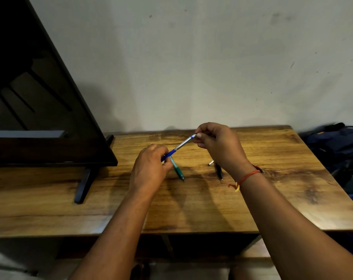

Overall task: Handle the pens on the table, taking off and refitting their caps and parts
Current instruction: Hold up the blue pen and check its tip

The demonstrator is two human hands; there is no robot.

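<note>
Head view has you holding the blue pen (177,147) in the air over the middle of the bench (272,188), slanting up from near left to far right. Your left hand (149,168) has its grip curled round the pen's blue lower end, fingers and thumb closed on it. Your right hand (218,146) pinches the white-and-blue top end between thumb and fingertips. Whether that end piece is seated or loose cannot be told. The silver barrel shows bare between your two hands.

Just right of your left hand, the green pen (177,169) lies flat on the wood, its far end hidden behind your fingers and its tip pointing near and slightly right. The black pen (219,170) lies on the bench just beside your right wrist, tip toward you. A small silver part (210,163) rests on the wood just left of its far end.

A red thread (246,178) with a yellow knot circles your right wrist. A dark screen (40,98) stands on the bench's left side. A dark bag (337,144) sits off the far right edge.
</note>
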